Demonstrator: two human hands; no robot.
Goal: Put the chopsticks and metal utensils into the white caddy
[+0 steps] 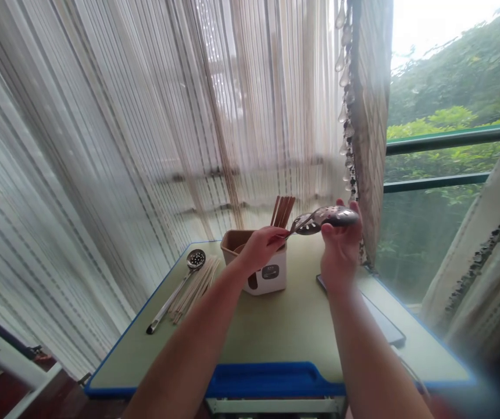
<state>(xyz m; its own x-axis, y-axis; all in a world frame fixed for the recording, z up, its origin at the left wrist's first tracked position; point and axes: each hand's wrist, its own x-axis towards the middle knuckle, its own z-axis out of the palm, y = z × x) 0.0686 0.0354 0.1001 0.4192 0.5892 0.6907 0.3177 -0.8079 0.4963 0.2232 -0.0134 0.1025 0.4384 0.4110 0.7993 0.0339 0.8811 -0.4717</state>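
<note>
Above the right side of the table, metal slotted spoons (306,224) are held up, their perforated heads overlapping. My left hand (262,249) is closed around the thin handle end, over the rim of a white and brown utensil holder (278,276). My right hand (341,253) cups the far spoon head, thumb below and fingertips behind it. Several dark brown chopsticks (283,210) stand upright in the back of the holder. How many spoons there are I cannot tell for sure.
To the left, a metal skimmer (196,259) with a long handle lies beside several pale chopsticks (197,288). A flat tablet-like device (383,320) rests at the right, partly behind my forearm. The blue-edged table (285,331) stands against striped curtains (145,116) and a window.
</note>
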